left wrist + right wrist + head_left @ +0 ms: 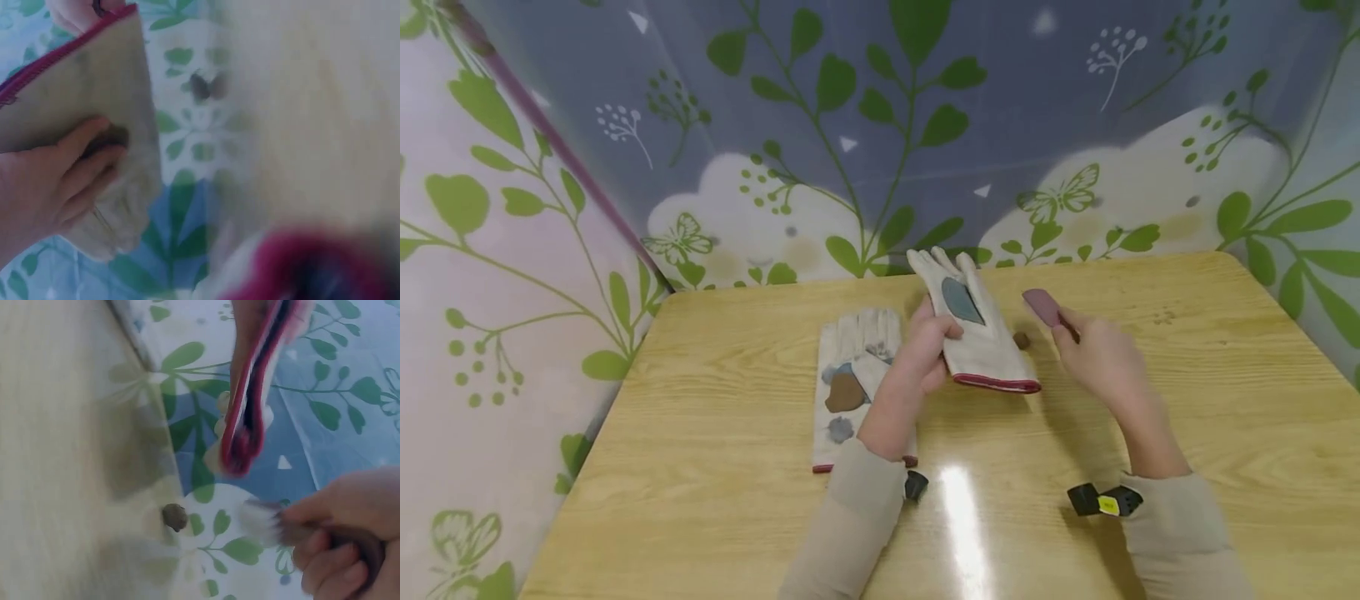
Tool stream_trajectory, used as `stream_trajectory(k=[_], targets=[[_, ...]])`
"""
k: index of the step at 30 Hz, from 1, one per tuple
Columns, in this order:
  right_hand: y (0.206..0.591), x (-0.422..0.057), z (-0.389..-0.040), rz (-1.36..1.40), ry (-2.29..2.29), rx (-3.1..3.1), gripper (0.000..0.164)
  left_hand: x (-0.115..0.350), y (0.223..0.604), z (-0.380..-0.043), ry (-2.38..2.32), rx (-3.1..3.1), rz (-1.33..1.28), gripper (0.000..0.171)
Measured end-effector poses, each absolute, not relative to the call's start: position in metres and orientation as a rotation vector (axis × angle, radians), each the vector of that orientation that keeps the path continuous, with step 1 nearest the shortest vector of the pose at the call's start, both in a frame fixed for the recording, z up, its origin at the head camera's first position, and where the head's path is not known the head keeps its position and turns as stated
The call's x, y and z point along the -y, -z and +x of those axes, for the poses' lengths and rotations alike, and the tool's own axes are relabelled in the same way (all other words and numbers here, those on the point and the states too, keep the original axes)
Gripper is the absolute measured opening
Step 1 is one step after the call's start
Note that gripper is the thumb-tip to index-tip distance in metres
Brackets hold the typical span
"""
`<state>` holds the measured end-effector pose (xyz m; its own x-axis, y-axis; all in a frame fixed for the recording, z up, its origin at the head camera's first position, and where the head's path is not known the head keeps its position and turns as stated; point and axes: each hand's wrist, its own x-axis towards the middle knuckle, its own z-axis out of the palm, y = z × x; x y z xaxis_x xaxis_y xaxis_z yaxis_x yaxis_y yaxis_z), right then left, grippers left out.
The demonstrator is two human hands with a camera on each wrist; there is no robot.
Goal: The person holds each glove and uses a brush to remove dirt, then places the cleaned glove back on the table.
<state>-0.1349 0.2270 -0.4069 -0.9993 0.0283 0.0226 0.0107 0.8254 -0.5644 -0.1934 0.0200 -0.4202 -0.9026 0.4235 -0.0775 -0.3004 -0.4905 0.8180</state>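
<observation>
My left hand (pixel 928 342) grips a white work glove (pixel 992 337) with a red-trimmed cuff, thumb on its face beside a blue-grey patch. The glove is tilted above the table, its fingers pointing away. In the left wrist view, the fingers of that hand (pixel 87 169) spread over its other side. My right hand (pixel 1101 354) holds a small mauve brush (pixel 1041 307) to the right of the glove. Pale, blurred bristles (pixel 259 522) show in the right wrist view. A second white glove (pixel 827 442), with brown and grey-blue marks, lies flat, partly behind my left forearm.
A small brown lump (pixel 1022 340) sits on the wooden table (pixel 700 500) between the held glove and my right hand. Leaf-patterned cloth (pixel 865 125) stands along the table's back edge. Black wrist devices (pixel 1082 499) are worn at both cuffs.
</observation>
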Motion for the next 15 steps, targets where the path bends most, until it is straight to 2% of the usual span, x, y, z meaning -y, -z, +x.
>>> stream_trajectory(k=[3,5,15], targets=[[0.401,-0.228,-0.135,-0.052,-1.112,2.827,0.067,-0.007,0.410,-0.192,-2.395,-1.289,0.201,0.068],[0.397,-0.226,-0.136,-0.077,-1.294,2.722,0.069,0.000,0.401,-0.189,-2.420,-1.280,0.222,0.062],[0.377,-0.210,-0.129,0.137,-2.587,1.853,0.038,0.007,0.361,-0.156,-2.468,-1.167,0.438,0.038]])
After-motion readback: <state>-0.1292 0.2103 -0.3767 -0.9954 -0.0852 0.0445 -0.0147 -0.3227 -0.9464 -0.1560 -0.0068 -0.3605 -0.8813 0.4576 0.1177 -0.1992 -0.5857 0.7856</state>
